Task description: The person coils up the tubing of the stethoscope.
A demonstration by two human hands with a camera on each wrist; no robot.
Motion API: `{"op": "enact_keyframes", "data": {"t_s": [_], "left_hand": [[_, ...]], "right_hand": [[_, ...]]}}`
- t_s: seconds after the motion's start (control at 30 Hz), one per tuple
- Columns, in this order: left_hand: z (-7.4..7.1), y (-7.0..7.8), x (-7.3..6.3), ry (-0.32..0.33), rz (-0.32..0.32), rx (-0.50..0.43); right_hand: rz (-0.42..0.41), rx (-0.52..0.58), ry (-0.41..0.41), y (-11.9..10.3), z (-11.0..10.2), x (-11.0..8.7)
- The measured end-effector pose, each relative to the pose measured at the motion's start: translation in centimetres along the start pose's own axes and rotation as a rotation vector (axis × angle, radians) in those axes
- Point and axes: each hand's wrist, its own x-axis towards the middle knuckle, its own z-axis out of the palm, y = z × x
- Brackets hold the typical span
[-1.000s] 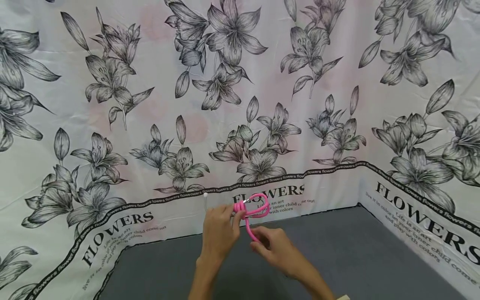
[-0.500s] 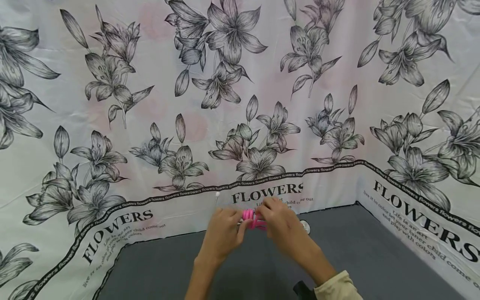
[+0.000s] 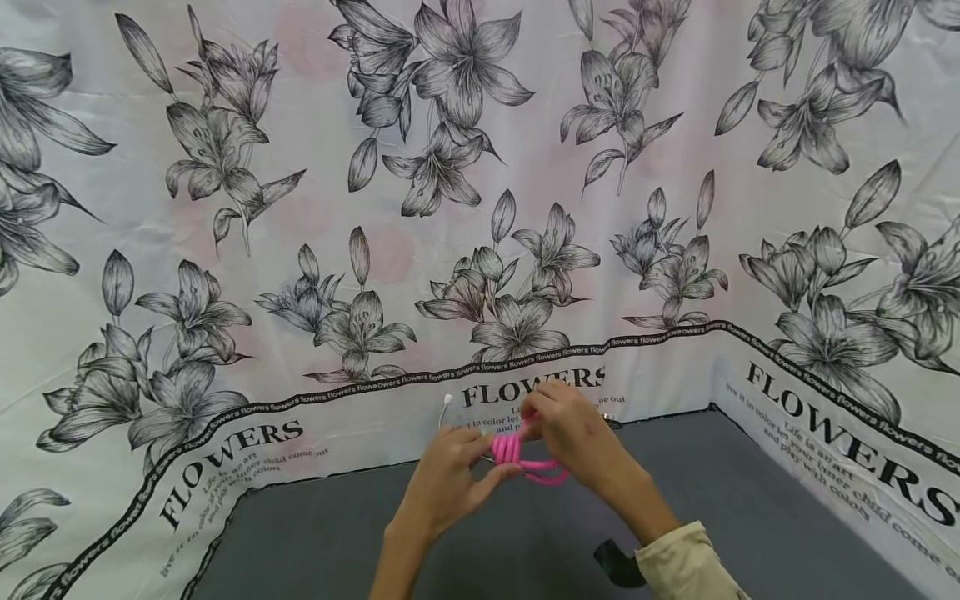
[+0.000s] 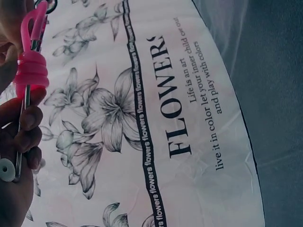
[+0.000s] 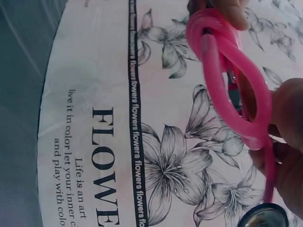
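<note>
A pink stethoscope (image 3: 506, 450) is held up in front of the cloth wall, its tubing wound in several turns around itself. My left hand (image 3: 450, 473) grips the metal ear tubes (image 4: 27, 101) and the near side of the coil. A white ear tip (image 3: 447, 400) sticks up behind that hand; another ear tip (image 4: 6, 169) shows in the left wrist view. Right of the coil, my right hand (image 3: 576, 432) pinches the tubing. A pink tubing loop (image 5: 215, 90) extends from the coil beneath the right hand. The round metal chest piece (image 5: 264, 218) hangs at the tube's end.
A dark grey table surface (image 3: 322, 542) lies below the hands. White cloth (image 3: 667, 375) with black flower prints and lettering rises behind it and on both sides. A black object (image 3: 618, 565) sits beside the right sleeve (image 3: 686, 562).
My right hand has moved from below the coil up to its upper right, carrying the tubing. The left hand still holds the coil, which has shifted slightly right and down.
</note>
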Motion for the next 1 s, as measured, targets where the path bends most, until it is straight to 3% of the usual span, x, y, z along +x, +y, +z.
{"op": "enact_keyframes", "data": {"t_s": [0.17, 0.37, 0.53, 0.67, 0.83, 1.0], "left_hand": [[0.0, 0.3, 0.4, 0.037, 0.012, -0.033], [0.0, 0.4, 0.3, 0.077, 0.052, -0.083], [-0.1, 0.4, 0.0, 0.123, 0.032, -0.169], [-0.4, 0.4, 0.4, 0.177, -0.025, -0.212], [-0.5, 0.2, 0.8, 0.26, -0.151, -0.234], [-0.2, 0.2, 1.0, 0.314, -0.194, -0.154]], "right_hand": [[0.066, 0.144, -0.088, 1.3, -0.8, 0.3], [0.138, 0.368, -0.134, 3.4, -1.0, -0.3], [0.194, 0.406, -0.169, 4.3, -0.1, -1.4], [0.211, 0.416, -0.123, 3.4, 1.2, -2.2], [0.215, 0.397, -0.024, 0.8, 2.6, -2.9], [0.228, 0.329, 0.01, -1.7, 3.3, -3.3]]}}
